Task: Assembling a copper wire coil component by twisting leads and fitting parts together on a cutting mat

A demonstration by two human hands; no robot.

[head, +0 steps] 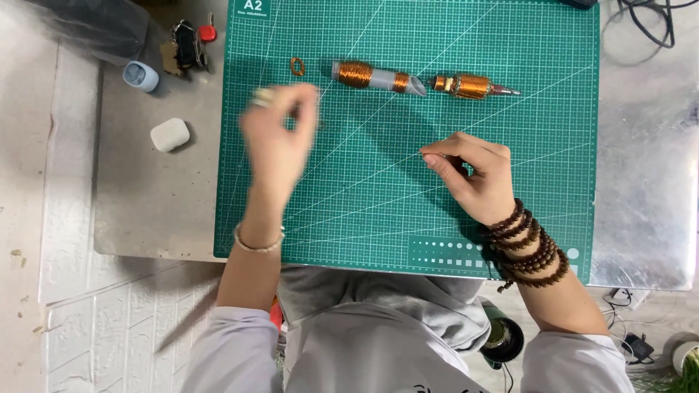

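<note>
My left hand (278,149) is raised over the left part of the green cutting mat (378,218) and is blurred by motion. Its fingers are bunched near a small pale thing at the fingertips that I cannot make out. My right hand (473,178) rests over the mat's middle right with thumb and forefinger pinched together; nothing visible sits between them. Dark wooden bead bracelets (528,247) wrap the right wrist. Beyond both hands lie a grey tube wound with copper wire (375,76), a copper-wound armature on a shaft (473,86) and a small copper ring (297,66).
Left of the mat on the grey table (145,204) are a white earbud case (169,135), a pale blue case (140,76) and a dark clip with a red cap (191,44). Black cables (652,22) lie at the top right. A dark green bottle (502,338) stands below the table edge.
</note>
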